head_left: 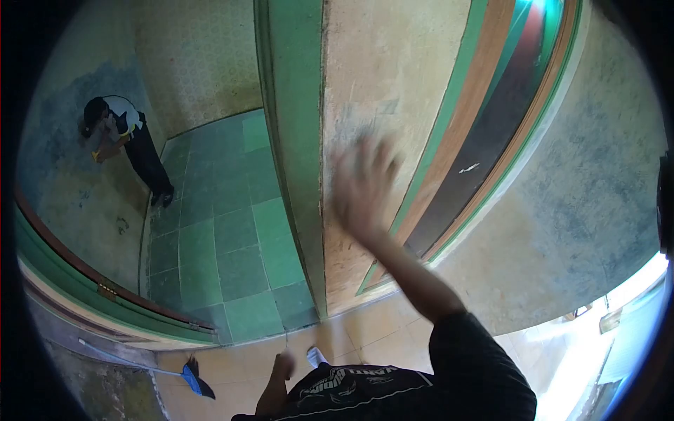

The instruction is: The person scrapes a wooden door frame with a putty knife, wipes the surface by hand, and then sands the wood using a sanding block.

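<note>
Raised in front of me, my right hand (365,189) is blurred by motion, with its fingers stretched out and apart. It is at the narrow patchy wall (393,63) between the green door frame and the wooden-framed panel. Dark scuffs mark the plaster just above the fingers. What lies under the palm is hidden. Low by my body, my left hand (283,366) is curled closed over the tan floor tiles, and I cannot tell what is in it.
Through the green doorway (289,140), a person (130,133) leans with hands close to a stained wall, a yellow thing by one hand. Green tiles (239,238) cover that room's floor. A blue broom (193,377) lies at lower left. A wooden-framed dark panel (477,154) stands right.
</note>
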{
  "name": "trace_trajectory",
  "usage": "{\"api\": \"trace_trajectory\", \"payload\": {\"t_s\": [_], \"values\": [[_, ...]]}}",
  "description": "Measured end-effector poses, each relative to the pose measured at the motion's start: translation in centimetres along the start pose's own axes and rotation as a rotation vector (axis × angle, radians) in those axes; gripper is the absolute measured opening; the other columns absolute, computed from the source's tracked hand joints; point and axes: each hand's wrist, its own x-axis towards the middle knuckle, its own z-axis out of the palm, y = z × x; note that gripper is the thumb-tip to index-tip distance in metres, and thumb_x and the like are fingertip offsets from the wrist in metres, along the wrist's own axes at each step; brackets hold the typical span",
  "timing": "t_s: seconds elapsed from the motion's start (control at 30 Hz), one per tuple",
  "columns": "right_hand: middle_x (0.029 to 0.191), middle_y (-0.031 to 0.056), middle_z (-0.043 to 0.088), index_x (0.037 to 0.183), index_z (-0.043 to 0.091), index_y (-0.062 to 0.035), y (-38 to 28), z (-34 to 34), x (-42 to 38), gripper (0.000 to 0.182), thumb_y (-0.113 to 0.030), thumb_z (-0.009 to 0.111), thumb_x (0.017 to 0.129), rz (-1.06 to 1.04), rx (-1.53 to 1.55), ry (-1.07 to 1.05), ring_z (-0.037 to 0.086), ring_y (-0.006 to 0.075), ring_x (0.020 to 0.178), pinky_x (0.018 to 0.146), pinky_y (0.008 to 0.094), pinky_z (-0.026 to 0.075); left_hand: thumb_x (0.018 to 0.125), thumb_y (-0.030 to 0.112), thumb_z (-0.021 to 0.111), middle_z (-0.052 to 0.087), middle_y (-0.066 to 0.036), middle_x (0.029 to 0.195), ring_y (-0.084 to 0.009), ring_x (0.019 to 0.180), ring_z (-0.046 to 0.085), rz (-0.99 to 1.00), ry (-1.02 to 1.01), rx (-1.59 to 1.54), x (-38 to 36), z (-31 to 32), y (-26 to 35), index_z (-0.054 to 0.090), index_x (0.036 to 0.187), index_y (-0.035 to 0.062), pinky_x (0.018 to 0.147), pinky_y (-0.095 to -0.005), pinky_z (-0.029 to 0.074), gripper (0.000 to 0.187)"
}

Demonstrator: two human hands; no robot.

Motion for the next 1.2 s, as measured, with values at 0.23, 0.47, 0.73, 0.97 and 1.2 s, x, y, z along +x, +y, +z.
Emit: {"api": "trace_trajectory", "payload": {"t_s": [0.23, 0.47, 0.73, 0.97, 1.2], "values": [[0.149, 0.0169, 0.027, 0.136, 0.046, -0.0205, 0.8, -2.6, 4.7, 0.044, -0.025, 0.036, 0.094, 0.043, 0.094, 0.022, 0.018, 0.0474, 0.137, 0.104, 0.0687, 0.012, 0.079, 0.015, 0.054, 0.049, -0.009, 0.047, -0.0211, 0.038, 0.050, -0.084, 0.085, -0.052, 2.9, -3.5, -6.3, 0.055, 0.064, 0.0006, 0.034, -0.0392, 0.036, 0.021], [0.150, 0.0127, 0.029, 0.138, 0.045, -0.0244, -0.3, -0.9, -0.2, 0.047, -0.025, 0.040, 0.091, -0.063, 0.186, -0.058, 0.019, 0.0433, 0.138, 0.103, 0.0686, 0.015, 0.080, 0.014, 0.052, 0.050, -0.009, 0.051, -0.0202, 0.039, 0.049, -0.050, 0.157, -0.101, 1.5, -4.2, -7.1, 0.056, 0.065, 0.0001, 0.035, -0.0379, 0.036, 0.021], [0.149, 0.0105, 0.031, 0.139, 0.042, -0.0199, 1.1, -3.2, 7.4, 0.048, -0.024, 0.039, 0.091, -0.018, 0.114, 0.085, 0.024, 0.0447, 0.135, 0.101, 0.0696, 0.017, 0.080, 0.016, 0.053, 0.049, -0.009, 0.049, -0.0210, 0.037, 0.047, 0.109, 0.125, -0.125, -5.1, -1.4, -4.0, 0.056, 0.067, -0.0007, 0.034, -0.0374, 0.036, 0.021], [0.145, 0.0157, 0.034, 0.138, 0.043, -0.0158, 0.2, -1.0, -2.4, 0.052, -0.024, 0.044, 0.087, 0.021, 0.277, -0.130, 0.022, 0.0520, 0.132, 0.101, 0.0709, 0.015, 0.080, 0.018, 0.053, 0.049, -0.009, 0.048, -0.0220, 0.037, 0.048, 0.051, 0.102, -0.067, -1.7, -2.6, -5.1, 0.057, 0.068, -0.0003, 0.034, -0.0387, 0.035, 0.022], [0.148, 0.0153, 0.029, 0.140, 0.041, -0.0184, 2.2, -2.4, 0.3, 0.048, -0.024, 0.041, 0.092, 0.168, 0.184, -0.036, 0.019, 0.0463, 0.136, 0.102, 0.0694, 0.014, 0.079, 0.018, 0.051, 0.050, -0.010, 0.049, -0.0221, 0.037, 0.047, 0.088, 0.059, -0.202, -2.6, -4.0, -7.0, 0.057, 0.067, -0.0002, 0.035, -0.0399, 0.035, 0.023]]}}
